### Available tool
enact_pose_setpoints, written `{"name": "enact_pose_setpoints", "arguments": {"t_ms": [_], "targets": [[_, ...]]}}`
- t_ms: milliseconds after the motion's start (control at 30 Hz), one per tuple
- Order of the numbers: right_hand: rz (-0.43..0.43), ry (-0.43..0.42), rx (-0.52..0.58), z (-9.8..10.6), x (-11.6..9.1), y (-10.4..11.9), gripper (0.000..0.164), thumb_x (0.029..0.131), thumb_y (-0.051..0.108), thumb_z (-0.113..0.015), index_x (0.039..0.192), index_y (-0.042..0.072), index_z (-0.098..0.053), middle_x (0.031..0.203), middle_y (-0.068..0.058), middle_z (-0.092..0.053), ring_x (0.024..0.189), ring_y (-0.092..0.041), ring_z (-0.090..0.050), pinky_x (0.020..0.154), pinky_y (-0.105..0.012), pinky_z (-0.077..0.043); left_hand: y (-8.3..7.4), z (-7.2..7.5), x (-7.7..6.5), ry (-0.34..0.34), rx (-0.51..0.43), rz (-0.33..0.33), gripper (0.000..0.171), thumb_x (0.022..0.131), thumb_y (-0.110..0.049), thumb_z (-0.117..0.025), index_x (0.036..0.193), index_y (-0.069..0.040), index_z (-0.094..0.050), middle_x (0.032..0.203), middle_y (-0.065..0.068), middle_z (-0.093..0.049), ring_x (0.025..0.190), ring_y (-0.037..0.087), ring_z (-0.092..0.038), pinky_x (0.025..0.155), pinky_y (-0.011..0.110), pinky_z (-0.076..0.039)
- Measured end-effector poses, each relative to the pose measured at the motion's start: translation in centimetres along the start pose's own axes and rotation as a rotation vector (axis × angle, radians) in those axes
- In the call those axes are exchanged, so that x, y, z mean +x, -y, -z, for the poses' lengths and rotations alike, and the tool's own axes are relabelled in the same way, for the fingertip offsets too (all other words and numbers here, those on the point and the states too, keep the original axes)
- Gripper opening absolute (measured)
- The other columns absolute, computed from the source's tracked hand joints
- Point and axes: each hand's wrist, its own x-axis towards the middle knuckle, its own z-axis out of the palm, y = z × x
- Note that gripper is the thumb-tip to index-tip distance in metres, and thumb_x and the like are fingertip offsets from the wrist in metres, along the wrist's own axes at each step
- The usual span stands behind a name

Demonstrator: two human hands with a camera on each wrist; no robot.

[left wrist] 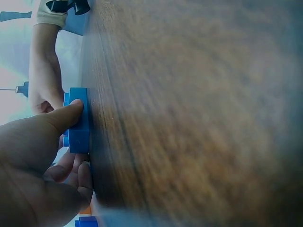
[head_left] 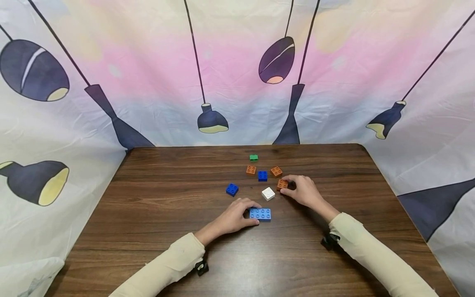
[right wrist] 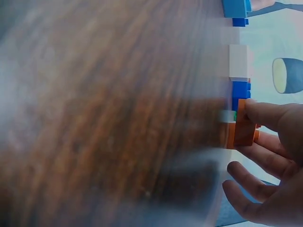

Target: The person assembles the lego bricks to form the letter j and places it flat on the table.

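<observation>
On the dark wood-grain desk [head_left: 156, 206], eight toy bricks lie loosely grouped right of centre. Left hand [head_left: 234, 215]: thumb along the near long side of the light blue brick [head_left: 260, 213], fingers at its far side, gripping it by the left end; studs face up, brick set flat on the desk. Right hand [head_left: 303, 191]: thumb and fingers pinch the held orange brick [head_left: 282, 185], which is up and to the right of the light blue one. Whether its underside touches the desk: cannot tell.

White brick [head_left: 268, 194] sits between the two gripped pieces, touching neither. Left of it, apart: dark blue brick [head_left: 232, 189]. Farther back: second blue brick [head_left: 262, 176], flanked by left orange brick [head_left: 251, 169] and right orange brick [head_left: 276, 171]. Green brick [head_left: 253, 157] is farthest, near the back edge.

Visibility notes. The left end of the light blue brick is partly covered by the hand in the head view; the top border of the right wrist view crops it. In that same view the green brick shows only as a sliver behind other pieces. Left wrist view: an orange and a blue piece are only partly visible at the bottom; which ones, unclear. Desk surface blurred in both wrist views. Left sleeve [head_left: 163, 264] and right sleeve [head_left: 378, 255] run out of the head frame.
</observation>
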Motion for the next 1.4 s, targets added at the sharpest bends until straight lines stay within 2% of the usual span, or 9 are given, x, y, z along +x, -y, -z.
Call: {"name": "enact_pose_setpoints", "arguments": {"t_ms": [267, 367, 433, 500, 600, 700, 733, 833, 1400], "targets": [[0.002, -0.016, 0.023, 0.6, -0.7, 0.8, 0.041, 0.092, 0.027, -0.078, 0.128, 0.008, -0.071, 0.122, -0.016, -0.072, 0.110, -0.036, -0.068, 0.088, -0.054, -0.053, 0.1, 0.0, -0.1, -0.001, -0.007, 0.010, 0.037, 0.092, -0.027, -0.079, 0.125, -0.014, -0.069, 0.123, 0.003, -0.069, 0.118, 0.020, -0.059, 0.107, 0.047, -0.041], [0.014, -0.013, 0.026, 0.9, -1.0, 1.1, 0.041, 0.092, 0.027, -0.079, 0.127, 0.009, -0.071, 0.124, -0.016, -0.071, 0.083, -0.025, -0.068, 0.082, -0.049, -0.053, 0.2, -0.1, -0.1, 0.000, -0.008, 0.013, 0.038, 0.092, -0.027, -0.079, 0.125, -0.014, -0.069, 0.123, 0.003, -0.069, 0.119, 0.020, -0.059, 0.107, 0.047, -0.040], [0.019, -0.008, 0.027, 1.0, -1.2, 1.3, 0.041, 0.092, 0.027, -0.079, 0.128, 0.010, -0.071, 0.124, -0.015, -0.071, 0.061, -0.015, -0.055, 0.075, -0.044, -0.051, 0.2, -0.1, -0.1, 0.000, -0.008, 0.016, 0.038, 0.091, -0.027, -0.079, 0.125, -0.014, -0.069, 0.124, 0.003, -0.069, 0.119, 0.021, -0.059, 0.107, 0.047, -0.040], [0.022, -0.003, 0.026, 1.0, -1.5, 1.6, 0.041, 0.092, 0.027, -0.079, 0.128, 0.010, -0.071, 0.125, -0.016, -0.071, 0.052, -0.011, -0.037, 0.069, -0.040, -0.046, 0.1, -0.1, -0.1, 0.001, -0.009, 0.020, 0.038, 0.091, -0.027, -0.079, 0.126, -0.014, -0.069, 0.124, 0.003, -0.068, 0.119, 0.020, -0.059, 0.108, 0.047, -0.040], [0.027, -0.002, 0.024, 1.0, -1.8, 1.9, 0.041, 0.092, 0.027, -0.079, 0.129, 0.011, -0.071, 0.125, -0.015, -0.071, 0.058, -0.013, -0.046, 0.070, -0.040, -0.047, 0.1, -0.1, -0.1, 0.001, -0.012, 0.021, 0.038, 0.091, -0.027, -0.079, 0.125, -0.014, -0.069, 0.124, 0.003, -0.068, 0.119, 0.020, -0.059, 0.108, 0.047, -0.040], [0.044, -0.007, 0.025, 1.1, -2.2, 2.2, 0.041, 0.091, 0.026, -0.079, 0.128, 0.010, -0.071, 0.126, -0.013, -0.071, 0.088, -0.024, -0.066, 0.082, -0.047, -0.053, 0.1, -0.1, 0.0, 0.001, -0.019, 0.025, 0.038, 0.091, -0.027, -0.079, 0.125, -0.014, -0.069, 0.124, 0.003, -0.069, 0.119, 0.020, -0.059, 0.107, 0.047, -0.040], [0.051, -0.006, 0.029, 1.0, -2.3, 2.3, 0.041, 0.091, 0.026, -0.079, 0.128, 0.010, -0.071, 0.126, -0.013, -0.071, 0.100, -0.028, -0.068, 0.086, -0.050, -0.053, 0.1, -0.1, 0.0, 0.002, -0.021, 0.027, 0.038, 0.091, -0.027, -0.079, 0.125, -0.014, -0.069, 0.124, 0.003, -0.068, 0.119, 0.021, -0.059, 0.107, 0.048, -0.041], [0.068, -0.004, 0.035, 1.0, -2.7, 2.5, 0.041, 0.091, 0.026, -0.080, 0.128, 0.010, -0.071, 0.126, -0.012, -0.071, 0.118, -0.035, -0.064, 0.094, -0.055, -0.051, 0.0, -0.1, 0.0, 0.004, -0.023, 0.032, 0.038, 0.091, -0.027, -0.079, 0.126, -0.014, -0.069, 0.125, 0.004, -0.068, 0.120, 0.021, -0.059, 0.107, 0.048, -0.041], [0.181, 0.045, 0.052, 0.1, -4.4, 4.2, 0.041, 0.091, 0.023, -0.080, 0.128, 0.008, -0.071, 0.124, -0.009, -0.072, 0.116, -0.032, -0.065, 0.093, -0.054, -0.052, 0.0, 0.0, 0.2, 0.006, -0.021, 0.031, 0.037, 0.091, -0.025, -0.079, 0.125, -0.014, -0.069, 0.122, 0.004, -0.069, 0.117, 0.021, -0.059, 0.105, 0.047, -0.042]]}}
